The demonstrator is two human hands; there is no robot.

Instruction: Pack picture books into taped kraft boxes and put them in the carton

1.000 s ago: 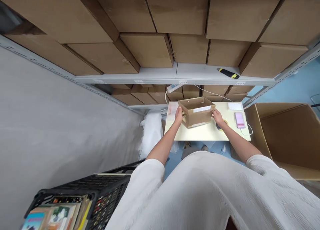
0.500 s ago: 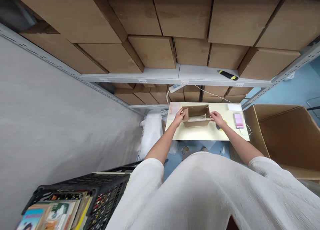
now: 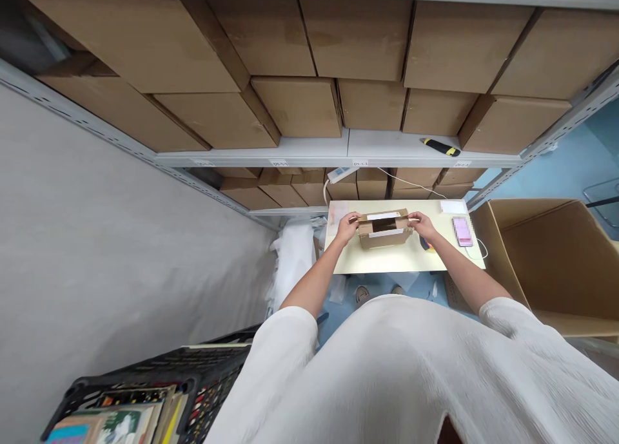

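Note:
A small cardboard box (image 3: 385,240) stands on the pale table (image 3: 351,258), its top partly open. White strips run along its two long top edges, and a dark gap shows between them. My left hand (image 3: 347,228) pinches the box's left end at the top. On the opposite end, the fingers of my right hand (image 3: 422,225) are closed on the upper edge. Partly hidden by my right wrist is a dark and yellow round item (image 3: 426,245), its kind unclear. A phone (image 3: 462,231) lies farther right, with a white rectangular item (image 3: 453,207) behind it.
Cardboard boxes (image 3: 296,107) fill the shelves ahead. On the shelf ledge lies a utility knife (image 3: 440,147); below is a power strip (image 3: 341,173). A large open carton (image 3: 561,257) stands right, a black crate (image 3: 213,373) of books lower left, white wrapping material (image 3: 294,250) left of the table.
The box's long top flaps have come inward, narrowing the opening, and their white strips now show. Both hands stay at the box's ends. The view has shifted slightly.

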